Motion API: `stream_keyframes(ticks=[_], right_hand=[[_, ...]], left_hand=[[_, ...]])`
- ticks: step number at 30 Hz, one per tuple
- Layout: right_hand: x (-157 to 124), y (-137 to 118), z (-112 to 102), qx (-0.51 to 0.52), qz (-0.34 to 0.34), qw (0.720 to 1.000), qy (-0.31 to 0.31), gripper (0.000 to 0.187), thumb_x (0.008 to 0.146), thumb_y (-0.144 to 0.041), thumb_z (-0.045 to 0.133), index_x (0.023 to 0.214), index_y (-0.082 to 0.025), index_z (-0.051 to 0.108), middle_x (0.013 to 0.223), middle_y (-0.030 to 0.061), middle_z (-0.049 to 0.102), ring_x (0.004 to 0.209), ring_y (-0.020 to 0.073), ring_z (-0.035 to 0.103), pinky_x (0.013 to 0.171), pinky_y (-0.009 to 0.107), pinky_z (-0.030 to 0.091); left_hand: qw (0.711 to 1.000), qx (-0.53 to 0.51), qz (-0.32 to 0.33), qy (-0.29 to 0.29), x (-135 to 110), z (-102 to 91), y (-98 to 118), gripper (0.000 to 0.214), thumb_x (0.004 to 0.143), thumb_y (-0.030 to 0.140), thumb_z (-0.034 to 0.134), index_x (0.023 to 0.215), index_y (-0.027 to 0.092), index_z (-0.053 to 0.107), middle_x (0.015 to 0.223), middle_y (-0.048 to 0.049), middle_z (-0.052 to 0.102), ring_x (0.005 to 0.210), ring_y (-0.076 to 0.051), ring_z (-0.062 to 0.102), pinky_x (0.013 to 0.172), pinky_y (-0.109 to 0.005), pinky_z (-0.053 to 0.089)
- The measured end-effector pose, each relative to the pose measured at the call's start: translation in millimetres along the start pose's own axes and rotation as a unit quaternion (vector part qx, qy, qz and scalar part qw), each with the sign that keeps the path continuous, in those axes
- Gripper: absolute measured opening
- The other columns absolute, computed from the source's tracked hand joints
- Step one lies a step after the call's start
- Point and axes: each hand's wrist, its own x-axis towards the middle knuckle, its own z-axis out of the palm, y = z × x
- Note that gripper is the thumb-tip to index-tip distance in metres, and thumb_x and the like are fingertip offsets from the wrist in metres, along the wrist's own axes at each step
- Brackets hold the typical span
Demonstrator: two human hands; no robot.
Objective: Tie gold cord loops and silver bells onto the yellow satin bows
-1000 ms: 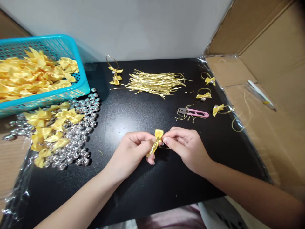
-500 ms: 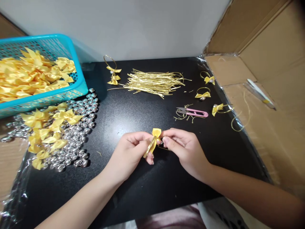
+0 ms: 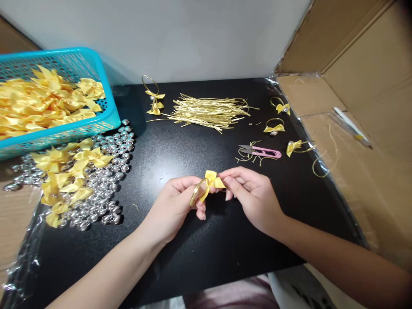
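Note:
Between my two hands, just above the black table (image 3: 199,257), is a yellow ribbon bow (image 3: 210,181) with a loop of gold cord (image 3: 195,194) on its left side. My left hand (image 3: 180,204) is closed, its thumb and fingers pinching the bow and the gold loop. On the other side, my right hand (image 3: 251,195) is closed too, with thumb and forefinger pinched at the bow's right tail. Whether a cord end is also in that pinch is hidden by the fingers.
At the back left stands a blue basket (image 3: 111,116) of yellow bows. Silver bells (image 3: 106,184) and loose bows (image 3: 82,189) lie before it. Gold cords (image 3: 209,111) lie mid-table, with pink thread snips (image 3: 260,151) nearer right. Several looped bows (image 3: 274,128) line the right edge.
The bow has turned so its front and right tail now show more. My right hand has shifted slightly right and up; my left hand stays nearly in place.

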Motion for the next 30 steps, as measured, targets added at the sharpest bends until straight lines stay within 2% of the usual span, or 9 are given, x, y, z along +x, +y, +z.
stream_keyframes(ticks=[4,6,8,11,15,21,24,27,30], right_hand=[[6.9,-9.0,-9.4,-0.104,-0.080,0.988,0.083,0.017,0.086,-0.014,0.062,0.091,-0.023,0.076,0.099,0.0031,0.077,0.095,0.0179,0.071,0.087,0.034,0.058],[7.9,-13.9,-11.9,-0.121,-0.116,0.980,0.107,0.020,0.085,-0.012,0.063,0.092,-0.025,0.077,0.097,0.0014,0.077,0.094,0.0175,0.072,0.088,0.034,0.058],[7.0,-17.4,-12.1,-0.127,-0.141,0.976,0.107,0.022,0.084,-0.011,0.064,0.092,-0.027,0.077,0.088,-0.0003,0.078,0.081,0.0155,0.072,0.076,0.030,0.060],[4.9,-19.1,-10.9,-0.172,-0.177,0.966,0.074,0.023,0.083,-0.010,0.064,0.093,-0.027,0.077,0.081,-0.0008,0.077,0.071,0.0142,0.070,0.066,0.028,0.058],[5.3,-19.4,-13.5,-0.248,-0.217,0.944,-0.012,0.022,0.088,-0.010,0.057,0.096,-0.022,0.074,0.081,0.0016,0.074,0.073,0.0142,0.068,0.071,0.029,0.055],[4.1,-23.6,-18.7,-0.210,-0.223,0.952,-0.021,0.025,0.090,-0.012,0.043,0.070,-0.019,0.055,0.066,0.0009,0.058,0.066,0.0137,0.055,0.067,0.030,0.044],[2.1,-20.6,-14.7,-0.292,-0.244,0.923,-0.066,0.027,0.088,-0.014,0.041,0.062,-0.020,0.046,0.057,-0.0011,0.047,0.056,0.0131,0.042,0.059,0.030,0.035],[1.4,-14.9,-9.7,-0.399,-0.220,0.885,-0.099,0.027,0.088,-0.013,0.041,0.063,-0.019,0.048,0.058,-0.0005,0.049,0.056,0.0135,0.040,0.059,0.030,0.031],[1.8,-11.9,-7.9,-0.415,-0.195,0.882,-0.108,0.027,0.089,-0.013,0.041,0.063,-0.019,0.050,0.059,-0.0008,0.050,0.057,0.0134,0.040,0.060,0.029,0.031]], left_hand=[[0.999,0.024,0.000,0.028,1.0,-1.1,0.6,0.021,0.075,0.031,0.065,0.060,0.016,0.066,0.040,0.0052,0.055,0.036,-0.005,0.047,0.045,-0.017,0.038],[0.999,0.037,0.002,0.033,1.4,-0.7,1.3,0.020,0.073,0.030,0.066,0.060,0.016,0.065,0.040,0.0047,0.055,0.037,-0.006,0.047,0.046,-0.018,0.039],[0.998,0.050,0.004,0.039,1.6,-0.2,1.9,0.019,0.072,0.030,0.066,0.059,0.016,0.065,0.040,0.0043,0.055,0.038,-0.007,0.048,0.047,-0.018,0.041],[0.997,0.068,0.010,0.044,1.6,0.7,2.6,0.022,0.072,0.031,0.066,0.057,0.016,0.063,0.041,0.0036,0.056,0.039,-0.008,0.049,0.048,-0.019,0.042],[0.995,0.092,0.019,0.045,1.7,1.4,3.5,0.028,0.073,0.032,0.066,0.051,0.016,0.060,0.041,0.0024,0.056,0.040,-0.008,0.050,0.048,-0.020,0.044],[0.994,0.099,0.021,0.052,1.3,2.6,4.6,0.019,0.073,0.030,0.066,0.060,0.016,0.066,0.042,0.0030,0.058,0.039,-0.008,0.051,0.048,-0.019,0.045],[0.992,0.107,0.026,0.056,0.2,4.1,5.5,0.019,0.073,0.028,0.064,0.059,0.016,0.064,0.043,0.0028,0.059,0.040,-0.008,0.052,0.048,-0.019,0.045],[0.991,0.114,0.033,0.054,-0.9,5.5,6.0,0.018,0.072,0.027,0.064,0.058,0.016,0.063,0.043,0.0028,0.059,0.039,-0.009,0.052,0.047,-0.019,0.044],[0.992,0.115,0.033,0.046,-1.1,5.8,6.0,0.018,0.071,0.026,0.064,0.056,0.016,0.063,0.042,0.0027,0.058,0.039,-0.009,0.051,0.046,-0.020,0.044]])
